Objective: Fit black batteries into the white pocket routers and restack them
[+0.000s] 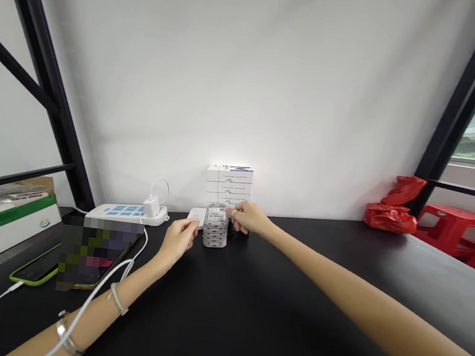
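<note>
A stack of several flat, clear-and-grey rectangular cases stands on the black table, with printed markings on the top one. My right hand is at the stack's upper right edge, its fingers curled and the fingertips against or just beside the top case. Whatever those fingers pinch is too small to make out. To the left of the stack, my left hand is closed with thumb and fingers together; its grip is partly hidden. A flat white box lies just beyond the left fingertips. Something dark shows under my right hand.
White boxes are piled against the wall behind the stack. At left are a power strip with a white charger, a green-edged phone and a blurred-out device. A white cable crosses my left forearm. Red bags lie at right.
</note>
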Demonstrator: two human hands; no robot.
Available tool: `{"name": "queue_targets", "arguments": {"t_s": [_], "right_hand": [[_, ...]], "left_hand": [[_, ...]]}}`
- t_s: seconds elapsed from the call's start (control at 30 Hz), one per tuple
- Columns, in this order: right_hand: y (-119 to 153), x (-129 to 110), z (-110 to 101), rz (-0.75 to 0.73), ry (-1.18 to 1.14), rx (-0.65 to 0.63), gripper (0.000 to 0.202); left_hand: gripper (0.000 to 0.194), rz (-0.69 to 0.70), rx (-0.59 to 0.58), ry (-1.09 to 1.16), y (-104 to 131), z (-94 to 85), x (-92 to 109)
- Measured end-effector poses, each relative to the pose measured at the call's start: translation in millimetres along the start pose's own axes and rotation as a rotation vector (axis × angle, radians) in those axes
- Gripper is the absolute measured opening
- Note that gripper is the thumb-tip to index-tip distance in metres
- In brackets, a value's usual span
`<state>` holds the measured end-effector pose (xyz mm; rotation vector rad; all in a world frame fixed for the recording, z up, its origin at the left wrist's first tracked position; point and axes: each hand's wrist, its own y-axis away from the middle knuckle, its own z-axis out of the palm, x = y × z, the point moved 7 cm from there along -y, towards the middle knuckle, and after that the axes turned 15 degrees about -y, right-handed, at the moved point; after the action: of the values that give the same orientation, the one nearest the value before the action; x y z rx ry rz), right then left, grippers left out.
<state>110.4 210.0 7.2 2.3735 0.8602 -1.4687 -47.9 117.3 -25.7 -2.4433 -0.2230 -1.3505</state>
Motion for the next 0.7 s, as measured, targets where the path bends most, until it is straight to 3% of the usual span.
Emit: {"name": "queue_targets", "arguments": {"t_s": [0.13, 0.27, 0.4, 0.5, 0.63, 0.7], "right_hand": [[-22, -2, 7, -0.015, 0.099, 0.040, 0.038], [-16, -8, 3, -0.061, 0.153, 0.078, 0.028], [22, -9, -14, -0.098, 0.166, 0.115, 0.026], [61, 0, -23, -0.083, 0.179, 0.121, 0.027], [95, 26, -14, -0.013, 0.180, 0.096, 0.027], [101, 37, -6, 0.013, 0.177, 0.089, 0.026]], "left_hand": [[0.038, 0.027, -0.010, -0.051, 1, 1.4, 2], [0.040, 0.087, -0.021, -0.122, 2, 1.4, 6], [0.043, 0.220, -0.067, -0.192, 15, 4.4, 26], [0.044, 0.332, -0.177, -0.250, 32, 17.5, 45], [0.053, 0.489, -0.383, -0.501, 56, 46.4, 60], [0.055, 0.519, -0.426, -0.598, 61, 54.5, 60]]}}
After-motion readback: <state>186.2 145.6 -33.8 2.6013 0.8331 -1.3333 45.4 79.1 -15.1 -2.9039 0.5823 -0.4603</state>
